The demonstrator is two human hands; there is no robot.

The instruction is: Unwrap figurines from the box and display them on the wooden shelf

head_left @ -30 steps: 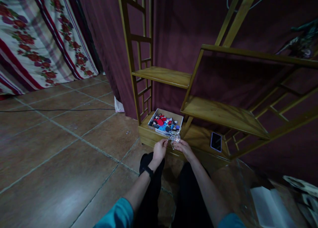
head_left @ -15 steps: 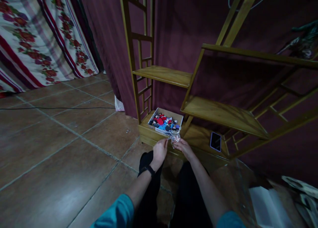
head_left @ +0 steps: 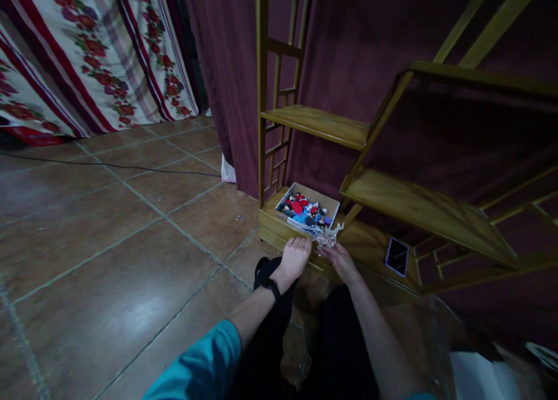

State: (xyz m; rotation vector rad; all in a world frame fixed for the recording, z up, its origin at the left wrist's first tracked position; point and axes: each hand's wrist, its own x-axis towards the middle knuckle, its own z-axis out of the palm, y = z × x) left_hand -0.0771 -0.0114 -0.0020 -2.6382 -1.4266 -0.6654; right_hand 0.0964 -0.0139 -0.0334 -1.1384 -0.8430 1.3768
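Note:
A crumpled clear plastic bag (head_left: 326,239) is at the front right corner of a shallow white box (head_left: 330,204). My right hand (head_left: 343,263) grips the bag from its right side, the fingers closed on the plastic. On the other side, my left hand (head_left: 295,256) is curled with its back toward me. Its fingertips are hidden beside the bag, so I cannot make out what they hold. In the box lie several small toy figures (head_left: 304,207) in red, blue, black and white.
The box stands on the low base of a wooden shelf unit (head_left: 322,125). Farther right on that base lies a phone (head_left: 397,256) with a purple edge. A black cable (head_left: 143,168) crosses the tiled floor. White sheets (head_left: 482,377) lie at the lower right.
The view has shifted, so the shelf and box appear farther right. My left hand has turned more knuckles-up and curled beside the bag. My right hand still holds the plastic.

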